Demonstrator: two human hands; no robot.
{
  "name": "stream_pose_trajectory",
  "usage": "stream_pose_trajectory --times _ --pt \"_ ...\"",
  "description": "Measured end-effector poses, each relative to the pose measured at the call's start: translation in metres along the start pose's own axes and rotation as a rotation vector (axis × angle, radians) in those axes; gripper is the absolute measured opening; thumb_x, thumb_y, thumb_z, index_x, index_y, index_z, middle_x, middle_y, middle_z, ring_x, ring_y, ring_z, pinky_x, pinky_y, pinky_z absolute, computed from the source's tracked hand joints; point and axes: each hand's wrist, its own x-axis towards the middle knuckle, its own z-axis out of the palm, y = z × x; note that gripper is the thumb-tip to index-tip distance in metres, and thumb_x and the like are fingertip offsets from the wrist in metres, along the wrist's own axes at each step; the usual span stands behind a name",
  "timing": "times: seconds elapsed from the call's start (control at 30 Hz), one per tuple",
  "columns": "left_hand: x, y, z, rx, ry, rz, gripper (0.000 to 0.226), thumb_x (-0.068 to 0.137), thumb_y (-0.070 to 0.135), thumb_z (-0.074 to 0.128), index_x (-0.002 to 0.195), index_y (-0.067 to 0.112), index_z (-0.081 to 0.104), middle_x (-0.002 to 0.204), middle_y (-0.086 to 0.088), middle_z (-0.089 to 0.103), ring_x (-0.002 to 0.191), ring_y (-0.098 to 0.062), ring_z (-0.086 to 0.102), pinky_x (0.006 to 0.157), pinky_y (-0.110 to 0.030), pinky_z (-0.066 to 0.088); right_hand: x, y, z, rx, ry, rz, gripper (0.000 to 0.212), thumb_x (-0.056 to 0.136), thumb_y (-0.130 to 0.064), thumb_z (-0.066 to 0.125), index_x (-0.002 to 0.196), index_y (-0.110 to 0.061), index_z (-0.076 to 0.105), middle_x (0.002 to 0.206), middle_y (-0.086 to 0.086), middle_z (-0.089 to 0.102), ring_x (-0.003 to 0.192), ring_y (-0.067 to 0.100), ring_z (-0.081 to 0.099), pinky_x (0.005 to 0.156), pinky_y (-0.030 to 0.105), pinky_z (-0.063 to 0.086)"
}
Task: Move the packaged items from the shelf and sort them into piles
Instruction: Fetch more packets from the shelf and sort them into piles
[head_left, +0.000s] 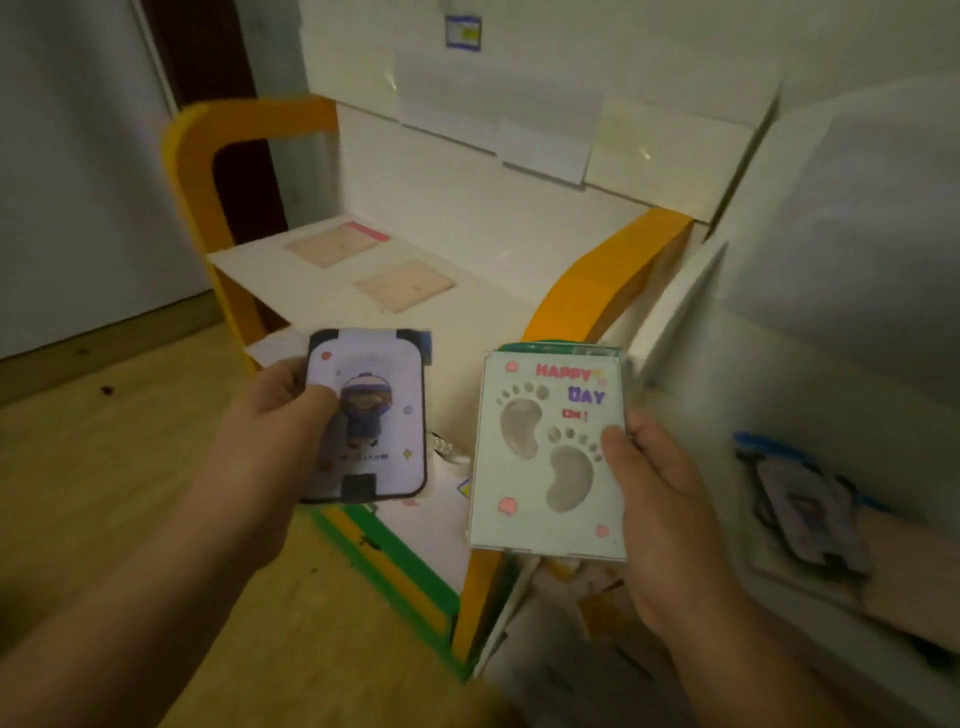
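Far left is just wooden floor (104, 467), nothing on it that I can see. Then the left hand (280, 410), thumb pinching the face of a lavender rounded-corner packet w/ a cartoon figure in a hat (374, 415), fingers curled behind it afaict. It's held up in the air, in front of the white shelf w/ orange curved sides (608, 296).

Mid-frame, up on that shelf's top board, two flat pinkish card packs (405, 283) lie side by side, near each other but not touching.

Right of center, the right hand (654, 478) grips a white rectangular box printed w/ two footprints and "HAPPY DAY" (550, 452) by its right edge, thumb on the front. Also held in the air, beside the lavender one, apart from it.

Imo this is the carry/compare step: both items are off the shelf, neither placed yet. Next move needs a call on which pile each belongs to, then setting them down flat w/o mixing types.

Far right there's a blurry stack of dark-edged packets (810, 514) on a white surface, prob a pile already, but too smeared to tell what's in it. Stuff below the hands is mostly covered, can't make it out.
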Motion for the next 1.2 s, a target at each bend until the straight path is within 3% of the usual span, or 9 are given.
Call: stream_pose_trajectory --times 0.17,0.3,0.47,0.57,0.67,0.8,0.97,1.07,1.2 --pt "0.023 -0.009 -0.085 0.02 -0.021 0.048 0.034 0.099 0.024 0.054 0.132 0.035 0.058 0.109 0.011 0.074 0.095 -0.017 0.072 0.082 -0.047 0.057 -0.003 0.013 0.091 0.063 -0.012 0.075 0.019 0.101 -0.031 0.051 0.101 -0.038 0.068 0.094 -0.012 0.076 0.079 0.009 0.074 0.061 0.031 0.057" --pt "0.038 -0.017 -0.133 -0.012 0.008 0.025 0.028 0.099 0.023 0.053 0.115 0.045 0.06 0.102 0.015 0.074 0.091 -0.015 0.072 0.079 -0.045 0.058 -0.005 0.022 0.149 0.088 -0.026 0.114 0.031 0.101 -0.029 0.052 0.084 -0.046 0.072 0.09 -0.009 0.077 0.079 0.013 0.074 0.069 0.038 0.059" --pt "0.063 -0.019 -0.161 -0.08 0.006 0.003 0.026 0.099 0.021 0.054 0.107 0.045 0.059 0.094 0.02 0.074 0.086 -0.009 0.072 0.072 -0.035 0.056 0.002 0.025 0.19 0.063 -0.021 0.136 0.028 0.102 -0.028 0.051 0.085 -0.034 0.072 0.088 -0.005 0.077 0.081 0.018 0.074 0.07 0.04 0.06" --pt "0.084 -0.02 -0.161 -0.092 0.019 -0.007 0.026 0.098 0.021 0.055 0.109 0.045 0.058 0.098 0.017 0.073 0.089 -0.012 0.071 0.077 -0.04 0.058 0.017 0.028 0.2 0.014 -0.004 0.117 0.024 0.103 -0.03 0.048 0.093 -0.034 0.069 0.09 -0.006 0.077 0.08 0.015 0.074 0.073 0.042 0.06" --pt "0.111 -0.018 -0.152 -0.077 -0.008 0.002 0.039 0.098 0.021 0.056 0.133 0.038 0.051 0.104 0.011 0.073 0.088 -0.013 0.073 0.072 -0.037 0.06 0.037 0.032 0.205 0.006 0.011 0.104 0.02 0.103 -0.032 0.046 0.102 -0.032 0.066 0.09 -0.007 0.077 0.077 0.013 0.074 0.058 0.031 0.058" --pt "0.156 -0.016 -0.134 -0.039 -0.053 0.04 0.048 0.098 0.02 0.056 0.142 0.034 0.044 0.1 0.01 0.075 0.088 -0.015 0.074 0.073 -0.039 0.06 0.08 0.042 0.208 0.016 0.063 0.116 0.019 0.102 -0.034 0.046 0.104 -0.029 0.064 0.088 -0.004 0.076 0.072 0.015 0.074 0.044 0.025 0.051" --pt "0.217 -0.008 -0.107 0.0 -0.093 0.065 0.042 0.098 0.02 0.054 0.138 0.032 0.047 0.096 0.014 0.076 0.085 -0.013 0.074 0.069 -0.036 0.06 0.144 0.051 0.214 -0.025 0.128 0.11 0.021 0.103 -0.035 0.044 0.105 -0.03 0.064 0.091 -0.005 0.076 0.077 0.015 0.075 0.063 0.041 0.061" --pt "0.251 0.002 -0.089 0.018 -0.114 0.081 0.037 0.098 0.023 0.054 0.133 0.034 0.049 0.087 0.021 0.074 0.08 -0.008 0.074 0.058 -0.026 0.06 0.178 0.048 0.214 -0.063 0.163 0.098 0.021 0.103 -0.037 0.043 0.106 -0.032 0.064 0.09 -0.006 0.076 0.074 0.014 0.075 0.053 0.03 0.057" --pt "0.285 0.007 -0.062 0.043 -0.173 0.089 0.038 0.098 0.026 0.055 0.134 0.033 0.05 0.089 0.016 0.075 0.081 -0.011 0.074 0.06 -0.029 0.06 0.213 0.051 0.202 -0.135 0.285 0.076 0.02 0.104 -0.033 0.043 0.109 -0.03 0.061 0.091 -0.005 0.073 0.07 0.005 0.072 0.046 0.016 0.05"
